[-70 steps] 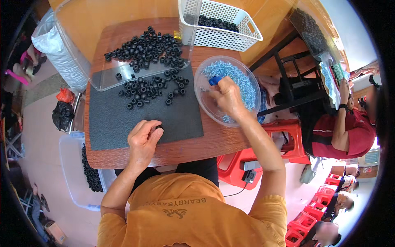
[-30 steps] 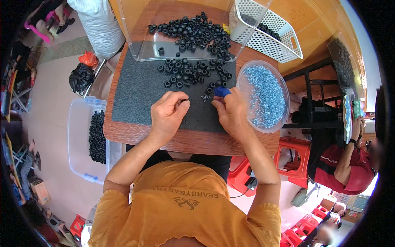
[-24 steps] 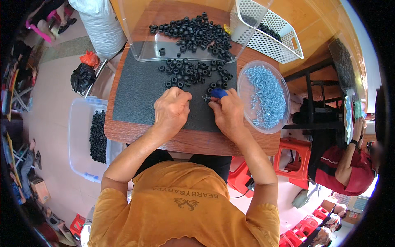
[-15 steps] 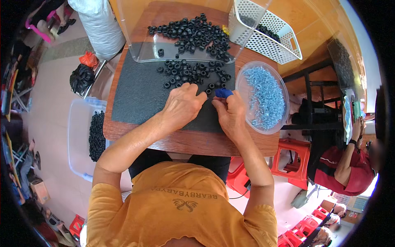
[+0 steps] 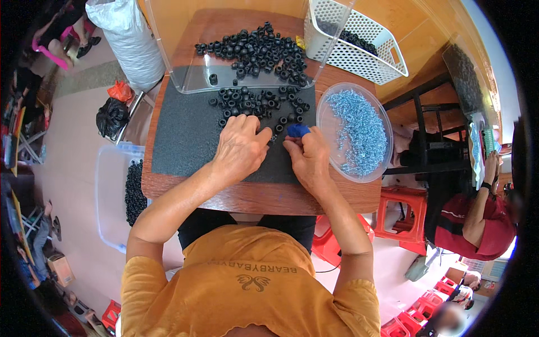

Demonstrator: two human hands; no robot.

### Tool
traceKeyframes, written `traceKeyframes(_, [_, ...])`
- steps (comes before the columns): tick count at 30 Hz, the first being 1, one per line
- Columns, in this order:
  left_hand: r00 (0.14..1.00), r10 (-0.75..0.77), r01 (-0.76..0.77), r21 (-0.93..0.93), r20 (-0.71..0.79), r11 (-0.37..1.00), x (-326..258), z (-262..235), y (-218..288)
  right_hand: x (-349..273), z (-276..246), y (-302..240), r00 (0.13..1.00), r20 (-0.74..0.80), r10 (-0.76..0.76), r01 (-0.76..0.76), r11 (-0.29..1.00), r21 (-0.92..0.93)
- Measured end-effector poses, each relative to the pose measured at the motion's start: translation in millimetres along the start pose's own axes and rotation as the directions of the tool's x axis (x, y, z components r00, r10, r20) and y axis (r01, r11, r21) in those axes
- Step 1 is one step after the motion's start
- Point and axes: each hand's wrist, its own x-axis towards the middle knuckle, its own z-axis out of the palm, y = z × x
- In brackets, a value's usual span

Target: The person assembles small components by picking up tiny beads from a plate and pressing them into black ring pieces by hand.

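On a dark grey, textured mat (image 5: 185, 135) covering part of the brown wood-grain table (image 5: 264, 197), small, black, holed pieces (image 5: 247, 105) lie loose at the left hand's (image 5: 242, 145) one o'clock. Its fingers curl downward beside them; their grip cannot be told. The right hand's (image 5: 310, 156) fingers bend near its thumb, the forefinger wearing a blue cover (image 5: 297, 131); any pinch is unclear. At its two o'clock stands a round, clear plastic tub (image 5: 327, 126) of shiny, pale-blue beads (image 5: 362, 132).

Mustard shirt (image 5: 252, 303) (short-sleeved, dark print), black trousers (image 5: 289, 226), blue finger cover (image 5: 297, 131)
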Motion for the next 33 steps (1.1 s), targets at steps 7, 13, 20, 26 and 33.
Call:
traceKeyframes(7, [0.974,0.202,-0.195,0.078,-0.099,0.978,4,22,-1,-1,4,-3,0.999,-0.020,0.026,-0.025,0.998,0.063])
traceKeyframes(13, [0.958,0.244,-0.223,0.143,-0.151,0.964,6,24,-2,-5,4,-2,0.999,-0.014,0.030,-0.029,0.999,0.033])
traceKeyframes(20, [0.960,0.089,-0.100,-0.031,-0.265,0.994,7,8,4,-4,10,-13,0.928,0.079,0.364,-0.361,0.828,0.429])
traceKeyframes(26, [0.964,-0.056,0.004,-0.196,-0.261,0.981,8,3,-2,-2,15,-12,0.911,0.135,0.390,-0.405,0.783,0.472])
traceKeyframes(33, [0.967,-0.074,0.009,-0.258,-0.243,0.966,5,3,2,1,20,-19,0.876,0.134,0.463,-0.433,0.633,0.642])
